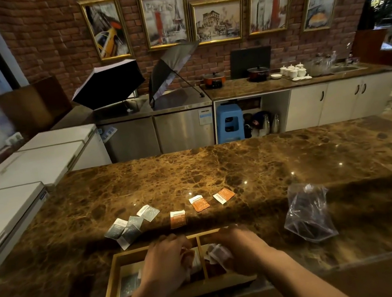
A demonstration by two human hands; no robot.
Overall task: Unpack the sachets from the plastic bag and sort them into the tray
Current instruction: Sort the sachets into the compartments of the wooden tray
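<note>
Sorting is under way: brown sachets (217,251) are pinched in the curled fingers of the left hand (166,259) and right hand (240,248) over the tray (110,281). Grey sachets (128,228) and orange sachets (199,204) lie beyond the fingertips, the plastic bag (308,213) to their right. Next, the held ones probably need lowering into a compartment.

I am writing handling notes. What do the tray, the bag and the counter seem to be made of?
Tray: probably light wood, matte, with pale flat walls and a divider.
Bag: thin clear plastic, crinkled and glossy; the counter shows through it.
Counter: looks like polished brown marble or similar stone, veined, with sharp light reflections. It could be an imitation.
</note>
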